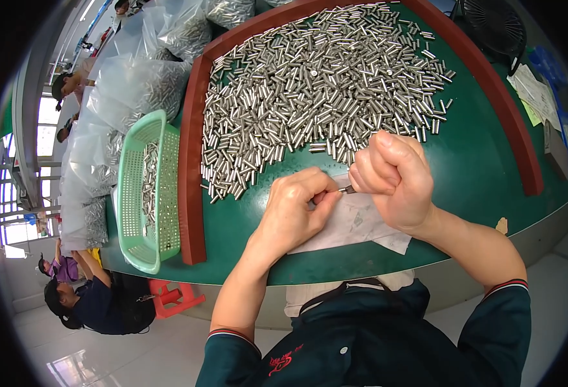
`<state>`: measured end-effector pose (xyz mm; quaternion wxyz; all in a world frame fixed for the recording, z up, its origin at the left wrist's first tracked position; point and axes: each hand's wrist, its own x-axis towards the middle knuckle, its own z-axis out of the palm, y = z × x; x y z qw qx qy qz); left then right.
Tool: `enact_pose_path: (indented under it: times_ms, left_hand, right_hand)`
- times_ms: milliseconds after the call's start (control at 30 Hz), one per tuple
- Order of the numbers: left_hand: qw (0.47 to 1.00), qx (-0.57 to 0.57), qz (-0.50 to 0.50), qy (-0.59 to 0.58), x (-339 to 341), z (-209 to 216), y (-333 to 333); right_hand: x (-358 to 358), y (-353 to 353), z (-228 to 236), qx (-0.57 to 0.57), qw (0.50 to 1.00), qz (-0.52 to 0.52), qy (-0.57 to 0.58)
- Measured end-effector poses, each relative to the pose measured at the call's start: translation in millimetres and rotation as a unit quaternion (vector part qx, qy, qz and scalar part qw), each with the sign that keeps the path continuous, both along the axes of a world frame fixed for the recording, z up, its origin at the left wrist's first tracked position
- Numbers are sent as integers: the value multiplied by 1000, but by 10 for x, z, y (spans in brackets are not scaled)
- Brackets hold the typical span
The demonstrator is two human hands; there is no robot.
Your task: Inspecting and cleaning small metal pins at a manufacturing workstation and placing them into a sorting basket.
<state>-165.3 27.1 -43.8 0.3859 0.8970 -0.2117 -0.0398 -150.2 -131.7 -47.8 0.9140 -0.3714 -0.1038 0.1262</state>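
Note:
My left hand (297,203) is closed in a pinch, thumb and forefinger on a small metal pin (344,189). Close against it, my right hand (397,180) is curled into a fist around a small dark tool (353,185); most of that tool is hidden inside the fingers. The pin and the tool meet, or nearly so, between the two hands. Under both hands lies a pale, stained cloth (355,226) on the green tabletop (471,168). Just beyond spreads a large heap of short, shiny metal pins (323,77).
A red-brown raised border (192,193) frames the heap. Left of it stands a light-green basket (129,213) holding more metal parts. Clear plastic bags (113,87) of parts line the far left. A black fan (490,29) and papers (532,93) are at right. Co-workers sit beyond, near a red stool (171,298).

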Motion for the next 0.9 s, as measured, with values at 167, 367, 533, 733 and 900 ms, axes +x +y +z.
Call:
enact_pose_path:
  times_ms: [167,367,533,733,900]
  left_hand:
    - [1000,-12,12,3,-5,-22,-6]
    - [1000,0,9,23,5,7,1]
    - [999,-10,9,31,5,-7,-11]
    - [999,-5,29,40,-16,13,-19]
    - [996,-33,44,70,-1,62,29]
  right_hand:
    - [-33,21,-1,1,1000,1,-2]
    - [-90,54,-15,-30,999,-5,-44]
    - [-89,91,24,-99,993,-20,-57]
    - [-108,56,4,-74,995,-27,-55]
    - [-75,-41,58,-53,996,-18,-64]
